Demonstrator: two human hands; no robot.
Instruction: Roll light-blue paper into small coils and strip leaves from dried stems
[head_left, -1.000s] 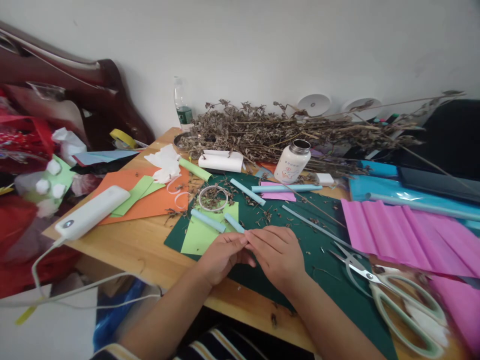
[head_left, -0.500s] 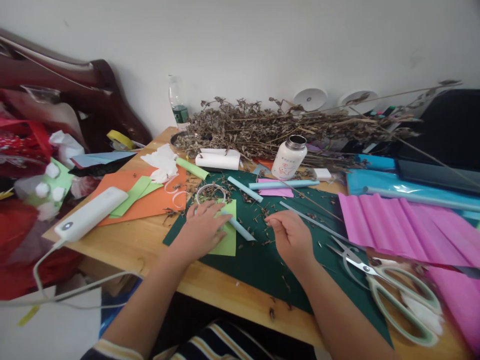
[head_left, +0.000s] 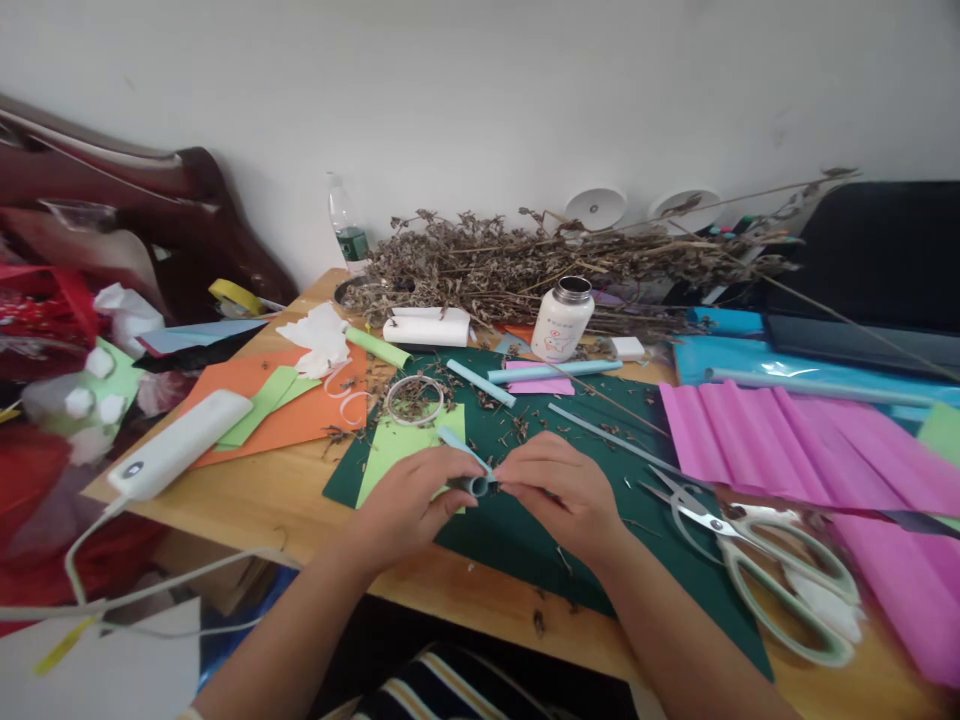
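Note:
My left hand [head_left: 409,500] and my right hand [head_left: 559,490] meet over the dark green mat [head_left: 525,530], both pinching a short light blue rolled paper tube [head_left: 474,484] whose open end faces me. A second light blue tube [head_left: 457,443] lies just behind my left fingers, on a light green paper sheet [head_left: 394,450]. More blue tubes [head_left: 480,382] lie farther back on the mat, amid dry plant crumbs.
Scissors [head_left: 757,575] lie right of my hands beside pleated pink paper [head_left: 787,450]. A tape ring [head_left: 414,398], white bottle [head_left: 559,320] and dried branches [head_left: 562,265] sit behind. Orange paper [head_left: 300,410] and a white power bank [head_left: 180,442] are on the left.
My hands were apart half a second ago, the left flat on the green sheet. They have come together again, now pinching a blue tube between them.

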